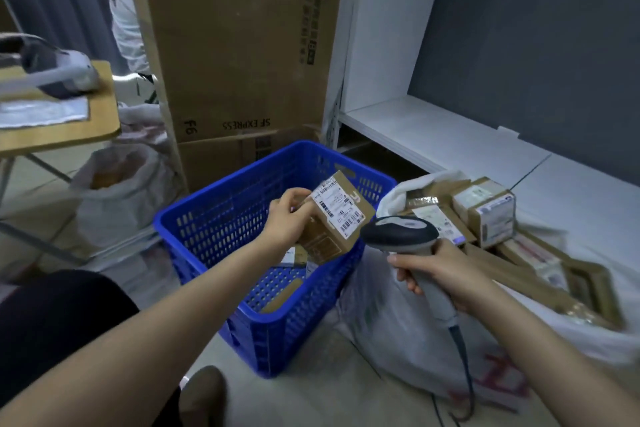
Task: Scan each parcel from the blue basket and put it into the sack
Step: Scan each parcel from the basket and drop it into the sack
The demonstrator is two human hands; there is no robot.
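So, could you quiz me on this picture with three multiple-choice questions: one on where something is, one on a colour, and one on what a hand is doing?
1. Where is the parcel that the left hand holds?
A. on a white shelf
B. above the basket
C. flat on the floor

2. What colour is that basket?
A. red
B. green
C. blue

3. What is the right hand doing?
A. gripping the scanner by its handle
B. hanging empty
C. holding a second parcel

Answers:
1 B: the parcel is held up over the basket's open top.
2 C: its slotted walls and rim are blue.
3 A: the fingers curl round the scanner's grey handle.
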